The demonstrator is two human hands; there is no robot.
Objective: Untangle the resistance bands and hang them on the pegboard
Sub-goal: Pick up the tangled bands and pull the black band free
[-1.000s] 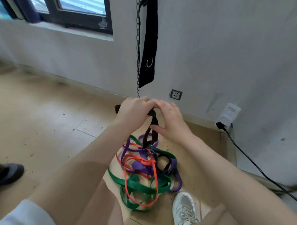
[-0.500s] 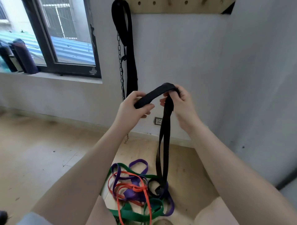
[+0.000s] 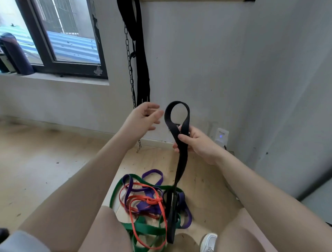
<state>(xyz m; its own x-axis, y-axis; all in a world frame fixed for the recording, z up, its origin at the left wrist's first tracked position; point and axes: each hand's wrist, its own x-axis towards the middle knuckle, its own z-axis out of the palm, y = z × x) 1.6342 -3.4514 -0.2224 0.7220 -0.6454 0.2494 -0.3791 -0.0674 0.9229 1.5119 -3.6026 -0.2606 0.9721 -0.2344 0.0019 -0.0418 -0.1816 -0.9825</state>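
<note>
One black band [image 3: 180,156] is lifted out of the heap: the right hand [image 3: 197,142] pinches its two strands together between thumb and curled fingers [image 3: 183,137]. Above these fingers the band stands up in a small round loop; below them it hangs down straight to the floor, and its lower end is in the tangle. The left hand [image 3: 142,117] is just beside the loop, on its left side, not touching it; its fingers are loosely spread and a little bent, and it holds nothing.

Under both hands, on the floor [image 3: 36,161], lies the heap of other bands: a green band [image 3: 143,228] goes around the outside, an orange band [image 3: 133,226] and a purple band [image 3: 152,175] cross inside it, and they are knotted together near the middle. The floor is light wood with small dark marks.

Beyond the left fingers a metal chain [image 3: 129,68] and a wide black strap [image 3: 142,63] hang down along the grey wall [image 3: 197,54]. The lower edge of the pegboard [image 3: 188,0] shows only as a thin strip at the top. Further left is a dark-framed window [image 3: 59,36] with a dark bottle [image 3: 16,54] on its sill. Past the right fingers, a white plug-in device [image 3: 221,136] sits low on the wall. A white shoe [image 3: 208,242] is near the bottom edge, and the bare knees of the person partly hide the heap.
</note>
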